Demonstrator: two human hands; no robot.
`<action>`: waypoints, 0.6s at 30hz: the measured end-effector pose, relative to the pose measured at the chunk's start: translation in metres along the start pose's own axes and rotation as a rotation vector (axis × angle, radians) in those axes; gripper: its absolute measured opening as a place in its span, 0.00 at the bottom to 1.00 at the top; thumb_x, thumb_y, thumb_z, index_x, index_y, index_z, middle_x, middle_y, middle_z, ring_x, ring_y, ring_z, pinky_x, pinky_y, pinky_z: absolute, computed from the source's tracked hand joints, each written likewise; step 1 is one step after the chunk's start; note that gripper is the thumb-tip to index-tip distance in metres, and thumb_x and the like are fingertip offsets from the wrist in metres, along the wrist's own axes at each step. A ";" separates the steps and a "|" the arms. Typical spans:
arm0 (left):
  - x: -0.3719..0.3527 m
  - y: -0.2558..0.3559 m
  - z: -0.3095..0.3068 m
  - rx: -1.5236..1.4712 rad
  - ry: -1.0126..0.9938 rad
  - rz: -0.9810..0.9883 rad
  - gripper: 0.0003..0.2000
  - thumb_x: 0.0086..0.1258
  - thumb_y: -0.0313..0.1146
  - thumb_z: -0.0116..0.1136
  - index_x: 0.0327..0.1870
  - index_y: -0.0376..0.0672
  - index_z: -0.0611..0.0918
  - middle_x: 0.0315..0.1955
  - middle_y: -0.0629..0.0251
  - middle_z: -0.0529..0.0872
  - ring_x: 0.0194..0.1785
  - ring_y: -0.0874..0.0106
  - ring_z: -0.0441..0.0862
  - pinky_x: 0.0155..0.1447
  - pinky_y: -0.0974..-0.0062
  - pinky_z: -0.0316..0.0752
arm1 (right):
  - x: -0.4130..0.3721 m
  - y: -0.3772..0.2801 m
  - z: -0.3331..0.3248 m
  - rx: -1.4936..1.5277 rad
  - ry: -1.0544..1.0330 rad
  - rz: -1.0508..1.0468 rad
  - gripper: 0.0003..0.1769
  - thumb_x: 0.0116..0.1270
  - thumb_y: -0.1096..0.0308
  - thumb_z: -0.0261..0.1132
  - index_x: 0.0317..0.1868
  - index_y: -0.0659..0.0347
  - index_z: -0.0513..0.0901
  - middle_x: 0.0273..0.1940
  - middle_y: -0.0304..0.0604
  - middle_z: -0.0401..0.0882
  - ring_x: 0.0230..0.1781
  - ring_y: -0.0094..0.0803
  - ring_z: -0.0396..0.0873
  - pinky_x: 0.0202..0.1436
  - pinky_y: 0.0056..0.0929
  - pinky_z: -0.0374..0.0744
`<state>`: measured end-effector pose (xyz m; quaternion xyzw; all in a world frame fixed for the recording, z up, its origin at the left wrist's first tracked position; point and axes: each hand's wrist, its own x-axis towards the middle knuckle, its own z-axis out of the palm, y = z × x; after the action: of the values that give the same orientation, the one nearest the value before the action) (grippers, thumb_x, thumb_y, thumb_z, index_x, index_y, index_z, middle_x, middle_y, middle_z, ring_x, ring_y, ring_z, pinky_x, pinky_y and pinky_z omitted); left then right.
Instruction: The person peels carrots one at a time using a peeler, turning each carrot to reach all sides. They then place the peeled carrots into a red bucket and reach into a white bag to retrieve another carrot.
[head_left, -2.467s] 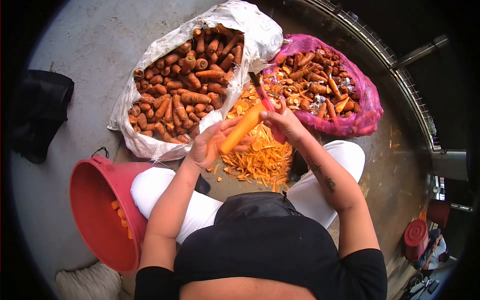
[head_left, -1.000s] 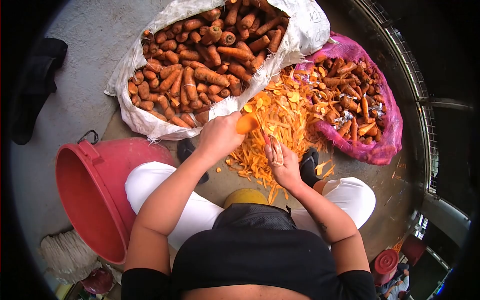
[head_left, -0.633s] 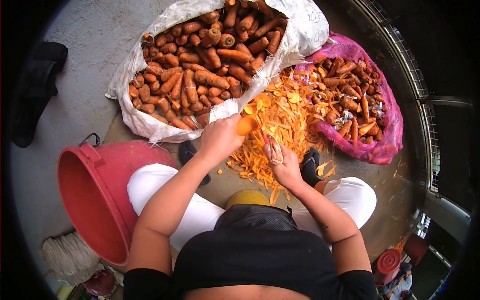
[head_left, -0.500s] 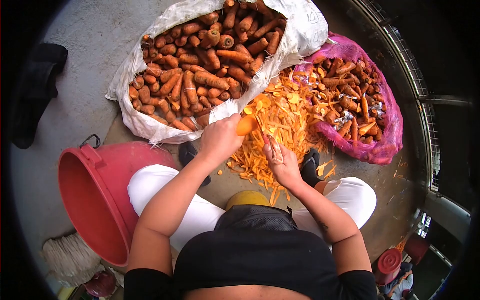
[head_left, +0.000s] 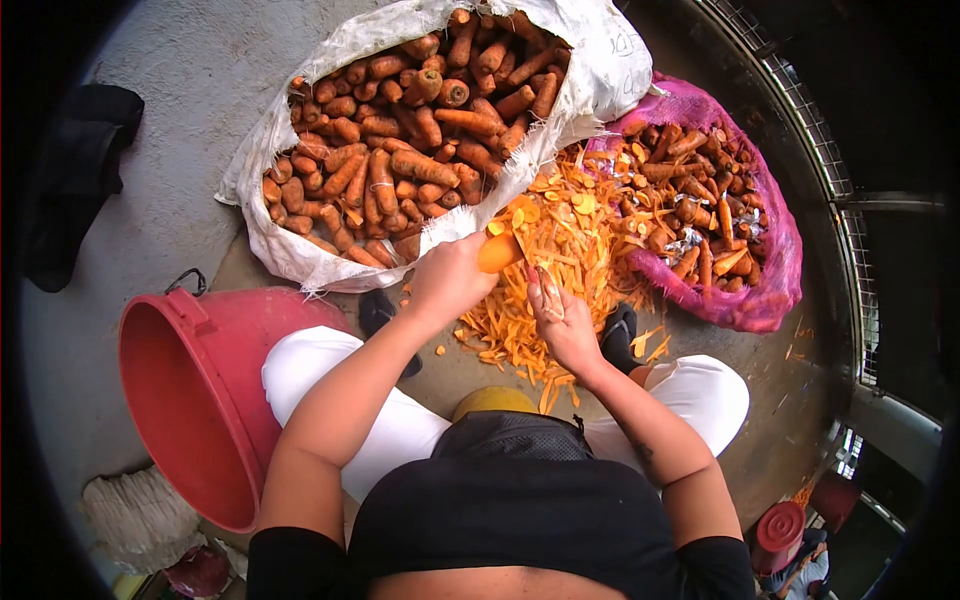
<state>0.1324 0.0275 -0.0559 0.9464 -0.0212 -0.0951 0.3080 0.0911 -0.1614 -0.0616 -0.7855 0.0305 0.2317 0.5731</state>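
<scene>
The left hand [head_left: 450,280] is gripping a carrot [head_left: 498,252] over the peelings [head_left: 520,320] so scraps are landing there; the right hand [head_left: 568,325] is pinching a peeler [head_left: 540,285] against it.

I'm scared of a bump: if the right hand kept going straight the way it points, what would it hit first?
Probably the peeled orange carrot held in the left hand, just ahead of the right hand and its peeler. Past it lies the heap of orange carrot peelings. Depth is unclear.
</scene>
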 end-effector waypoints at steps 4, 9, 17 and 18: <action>-0.001 0.002 -0.002 0.088 0.047 0.016 0.10 0.52 0.33 0.63 0.33 0.41 0.77 0.22 0.50 0.83 0.32 0.51 0.83 0.36 0.56 0.76 | 0.005 0.019 0.005 -0.003 0.009 -0.005 0.20 0.73 0.52 0.57 0.42 0.63 0.79 0.23 0.41 0.71 0.23 0.27 0.69 0.31 0.28 0.70; -0.002 0.001 -0.004 0.160 0.131 0.110 0.10 0.53 0.33 0.63 0.33 0.40 0.79 0.23 0.50 0.83 0.33 0.53 0.84 0.37 0.57 0.77 | 0.001 0.007 0.005 0.086 0.009 -0.032 0.21 0.75 0.51 0.56 0.45 0.63 0.81 0.21 0.27 0.66 0.20 0.15 0.61 0.24 0.19 0.63; 0.002 0.001 -0.010 -0.268 -0.195 -0.118 0.11 0.51 0.34 0.63 0.34 0.38 0.82 0.27 0.50 0.85 0.34 0.53 0.84 0.37 0.63 0.76 | 0.002 0.008 0.005 0.131 -0.014 -0.006 0.22 0.74 0.50 0.57 0.48 0.62 0.81 0.20 0.27 0.65 0.19 0.15 0.61 0.23 0.19 0.63; 0.002 -0.001 -0.006 -0.347 -0.220 -0.148 0.12 0.51 0.35 0.64 0.34 0.39 0.83 0.27 0.50 0.85 0.34 0.54 0.84 0.37 0.64 0.76 | 0.002 0.006 0.003 0.136 -0.023 -0.003 0.22 0.74 0.50 0.57 0.48 0.62 0.81 0.20 0.27 0.65 0.19 0.15 0.61 0.23 0.19 0.63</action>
<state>0.1356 0.0316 -0.0519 0.8621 0.0315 -0.2222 0.4543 0.0897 -0.1598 -0.0683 -0.7420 0.0385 0.2371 0.6260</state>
